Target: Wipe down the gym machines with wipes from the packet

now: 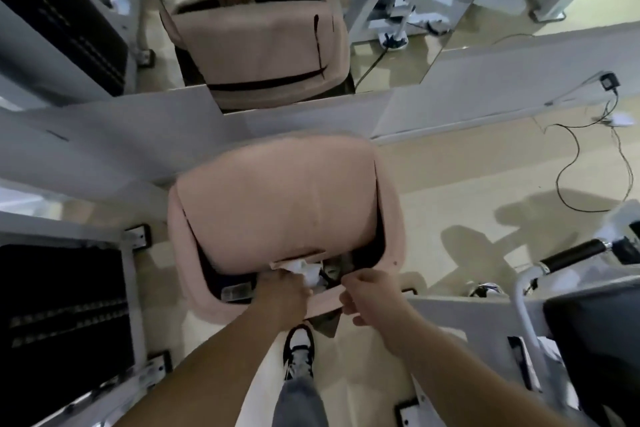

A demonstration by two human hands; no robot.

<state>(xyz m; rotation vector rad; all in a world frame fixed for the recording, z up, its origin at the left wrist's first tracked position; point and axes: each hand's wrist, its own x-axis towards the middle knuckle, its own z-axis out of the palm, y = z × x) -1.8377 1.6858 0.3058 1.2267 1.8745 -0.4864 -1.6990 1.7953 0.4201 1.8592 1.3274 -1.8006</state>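
A pink bin [287, 204] with a swing lid stands on the floor in front of a wall mirror. My left hand [282, 291] grips a crumpled white wipe [302, 269] at the dark opening under the lid's near edge. My right hand [367, 295] is beside it with curled fingers, pinching the bin's near rim [325, 302]. A brownish flap [329, 322] hangs below that rim. No wipe packet shows.
The mirror [398, 55] shows the bin's reflection [263, 55]. A black weight stack [62, 329] in a white frame stands at the left. At the right are a machine with a black handle [571, 255] and loose cables [581, 177] on the floor. My shoe [299, 350] is under the bin.
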